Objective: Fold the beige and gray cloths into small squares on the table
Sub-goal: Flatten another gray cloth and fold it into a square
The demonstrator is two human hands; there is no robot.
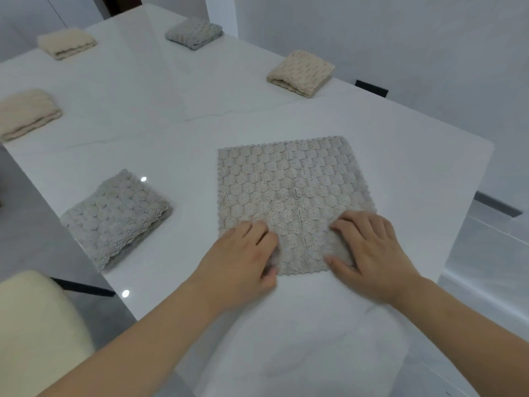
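Note:
A gray textured cloth (289,184) lies spread flat and unfolded on the white table (177,156), in front of me. My left hand (243,259) pinches its near left corner, thumb at the near edge and fingers curled on top. My right hand (369,253) grips the near right corner the same way, thumb along the near edge. Both hands sit at the cloth's near edge, a hand's width apart.
Folded squares lie around the table: a gray one (114,216) at the left, a beige one (300,73) far right, a gray one (194,32) at the back, two beige ones (67,43) (27,113) far left. A cream chair (37,333) stands at lower left.

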